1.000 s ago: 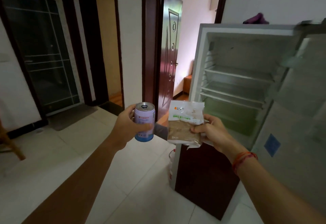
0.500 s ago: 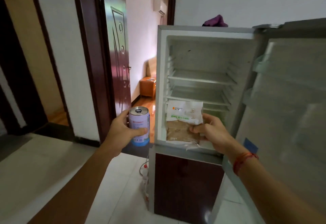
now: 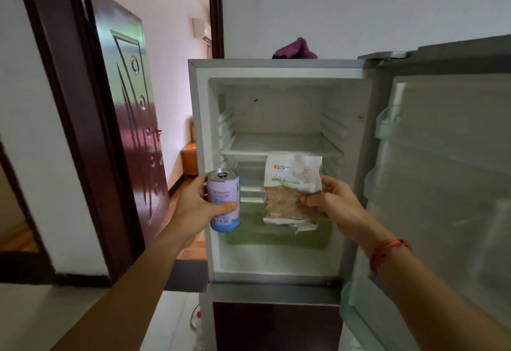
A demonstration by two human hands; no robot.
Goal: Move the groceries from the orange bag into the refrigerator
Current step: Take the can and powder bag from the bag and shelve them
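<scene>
can (image 3: 224,201): held upright in the left hand (image 3: 195,208), in the air just at the left edge of the open refrigerator (image 3: 276,68). fingers curl round the back, thumb lies across the front. pale lilac body, blue band at the base, silver top. label print too blurred to read.

packet (image 3: 290,184): held in the right hand (image 3: 336,208), in front of the open upper compartment, just below the top shelf (image 3: 279,144). the thumb pinches its right edge from the front; the fingers behind it are hidden. flat sealed pouch. white upper half with a small orange logo and a line of green text, clear lower half showing brown contents, bottom edge crumpled. small print cannot be made out. cannot tell whether it is past the compartment's front edge or just before it.

can and packet apart, not touching.

refrigerator: upper door (image 3: 448,184) swung open to the right and cut off by the frame edge; its bins are frosted and hard to see into. green drawer (image 3: 276,237) at the compartment's bottom, partly behind the packet. the lower shelves are mostly covered by the packet. dark lower door (image 3: 276,325) closed, cut off below. purple cloth (image 3: 295,49) on top, only partly seen. red string (image 3: 388,251) round the right wrist.

left of it a dark wooden door (image 3: 130,107) stands open.
</scene>
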